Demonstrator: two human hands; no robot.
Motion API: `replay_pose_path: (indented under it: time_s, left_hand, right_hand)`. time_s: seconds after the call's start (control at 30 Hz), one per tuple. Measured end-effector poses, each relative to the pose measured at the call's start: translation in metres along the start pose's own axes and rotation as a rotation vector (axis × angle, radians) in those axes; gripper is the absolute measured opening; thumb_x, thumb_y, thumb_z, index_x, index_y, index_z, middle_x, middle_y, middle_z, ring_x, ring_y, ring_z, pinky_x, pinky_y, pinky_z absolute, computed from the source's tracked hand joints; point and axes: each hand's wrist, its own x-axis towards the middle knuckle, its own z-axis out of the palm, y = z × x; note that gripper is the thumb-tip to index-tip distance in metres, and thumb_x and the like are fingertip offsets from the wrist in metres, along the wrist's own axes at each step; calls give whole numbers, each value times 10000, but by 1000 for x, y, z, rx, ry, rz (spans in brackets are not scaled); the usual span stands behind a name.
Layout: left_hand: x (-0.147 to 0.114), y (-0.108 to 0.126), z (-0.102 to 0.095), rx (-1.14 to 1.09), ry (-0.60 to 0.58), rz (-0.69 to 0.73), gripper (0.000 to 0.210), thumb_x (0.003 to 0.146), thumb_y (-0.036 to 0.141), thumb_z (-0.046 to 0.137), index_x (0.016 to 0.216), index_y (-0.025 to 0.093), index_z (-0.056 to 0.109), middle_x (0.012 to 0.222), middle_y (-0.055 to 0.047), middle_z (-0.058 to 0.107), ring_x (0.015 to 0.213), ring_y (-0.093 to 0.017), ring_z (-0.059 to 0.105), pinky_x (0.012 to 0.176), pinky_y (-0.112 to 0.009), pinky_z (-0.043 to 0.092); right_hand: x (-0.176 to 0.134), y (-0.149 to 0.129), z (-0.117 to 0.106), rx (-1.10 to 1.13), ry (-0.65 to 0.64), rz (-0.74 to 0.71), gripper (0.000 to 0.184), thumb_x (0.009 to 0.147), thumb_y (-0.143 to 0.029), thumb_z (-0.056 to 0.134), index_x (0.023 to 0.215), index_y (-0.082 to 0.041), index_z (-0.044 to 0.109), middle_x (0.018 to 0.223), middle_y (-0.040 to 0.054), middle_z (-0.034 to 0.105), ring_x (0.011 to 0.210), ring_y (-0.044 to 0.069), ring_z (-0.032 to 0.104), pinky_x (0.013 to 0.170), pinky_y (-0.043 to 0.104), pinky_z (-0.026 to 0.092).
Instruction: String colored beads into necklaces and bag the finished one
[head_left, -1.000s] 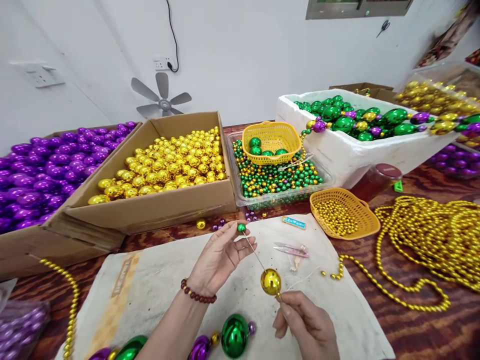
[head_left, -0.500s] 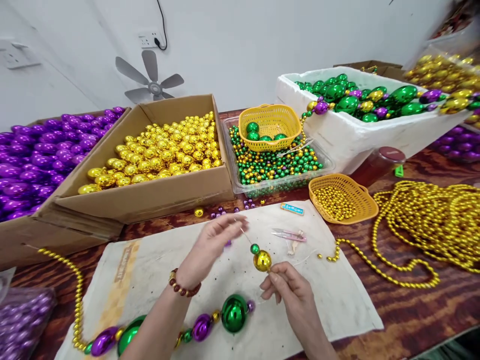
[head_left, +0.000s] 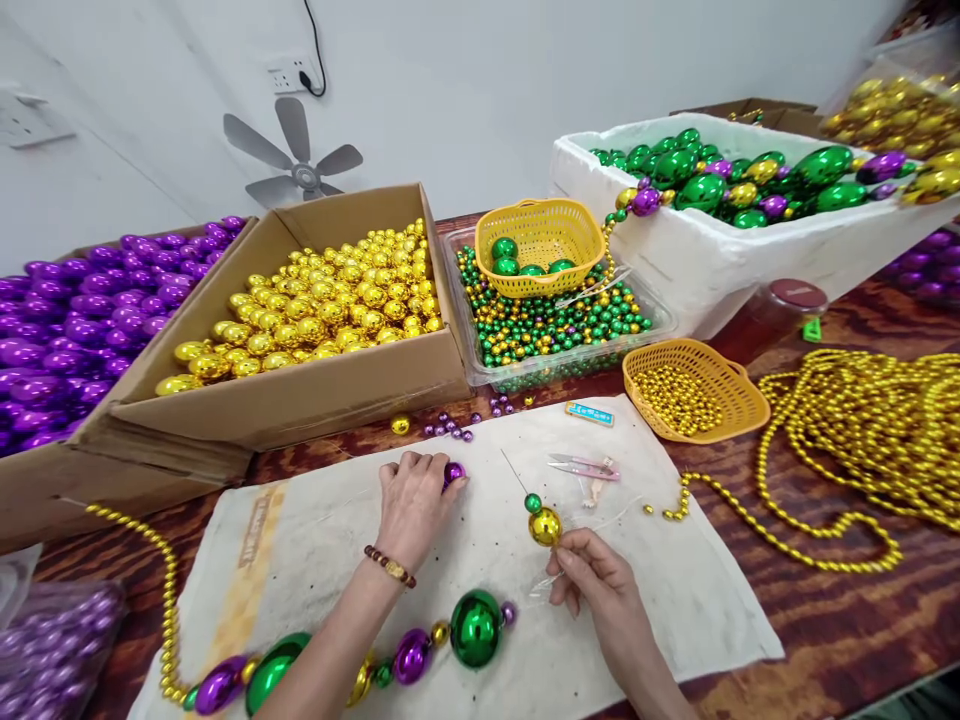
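On the white cloth (head_left: pixel 315 560), my left hand (head_left: pixel 412 500) has its fingers curled round a shiny purple bead (head_left: pixel 454 474), whose right side shows. My right hand (head_left: pixel 596 580) pinches the lower end of a round gold bead (head_left: pixel 545 526). A small green bead (head_left: pixel 532 503) sits directly above it on the same thin needle (head_left: pixel 514 471), which points up and left. Clear thread hangs by the right fingers. Below lies a strung row with a large green ball (head_left: pixel 475 628) and a purple oval bead (head_left: pixel 413 656); my left forearm hides part of it.
Pink-handled snips (head_left: pixel 585 467) lie right of the needle. Behind stand a carton of gold beads (head_left: pixel 300 395), a clear tub of small beads (head_left: pixel 562 375) and a white foam box (head_left: pixel 720 265). An orange basket (head_left: pixel 739 405) and gold bead strings (head_left: pixel 870 430) are at right.
My left hand has come away from the needle tip, down and left, and taken hold of the purple bead. My right hand still holds the gold bead, shifted slightly right and down.
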Motion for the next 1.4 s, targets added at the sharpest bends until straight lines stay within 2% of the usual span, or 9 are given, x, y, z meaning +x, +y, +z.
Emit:
replay_pose_path:
  time_s: [0.13,0.23,0.3,0.47,0.57,0.7,0.93,1.23,1.4]
  left_hand:
    - [3,3,-9,-425,95,39,227,890,335,565,1085,232,620,1055,-78,633,1031,-264,526,916,-439,368]
    - [2,11,-19,-820,140,75,287,895,309,572,1176,262,612,1114,-64,572,1029,-210,548,889,-345,439]
    - [1,18,-26,-958,172,85,341,879,286,607,1220,276,607,1131,-61,554,1012,-195,555,869,-319,456]
    - [-1,28,-35,-1022,325,119,327,850,221,658,1171,281,648,1117,-52,587,1032,-187,547,896,-303,431]
    - [-2,30,-39,-1052,360,87,316,843,212,666,1150,288,674,1101,-43,604,1031,-176,545,889,-275,429]
    - [-2,28,-40,-1194,345,-12,273,827,232,687,1097,272,704,1068,-37,629,986,-166,560,850,-247,447]
    - [3,29,-43,-1634,282,-241,303,811,279,705,1104,204,696,999,-52,676,867,-148,582,815,-254,467]
    - [4,35,-44,-1752,299,-280,282,804,263,717,1078,194,703,1026,-49,685,895,-140,590,836,-243,466]
    - [3,35,-44,-1779,320,-284,264,820,274,702,1073,200,704,1036,-51,690,862,-132,595,787,-236,476]
  right_hand:
    - [-1,5,1,3,-2,6,255,883,-404,641,820,-160,598,703,6,638,533,112,579,462,191,345]
    - [-3,7,4,-9,-36,9,261,895,-406,626,827,-155,598,708,20,651,546,120,594,473,197,345]
    - [-4,9,6,-11,-50,2,270,896,-412,624,823,-153,595,716,29,662,554,125,606,483,199,352]
    - [-7,12,12,-15,-53,-49,287,889,-431,627,804,-158,598,690,33,662,557,134,616,497,207,369]
    - [-9,14,14,-13,-25,-69,298,878,-445,636,795,-161,603,672,28,657,538,130,610,487,204,359]
    - [-12,17,16,-34,-23,-85,324,870,-470,634,776,-160,614,654,27,651,523,126,597,488,210,357]
    - [-14,19,24,-27,-21,-59,360,848,-504,648,761,-156,618,630,36,654,511,121,573,485,211,340]
    - [-13,19,30,-16,-34,-75,345,855,-484,648,752,-156,613,615,34,654,502,115,567,482,202,348]
    - [-13,18,33,10,-19,-48,324,847,-470,664,776,-157,615,627,31,661,502,115,574,484,203,347]
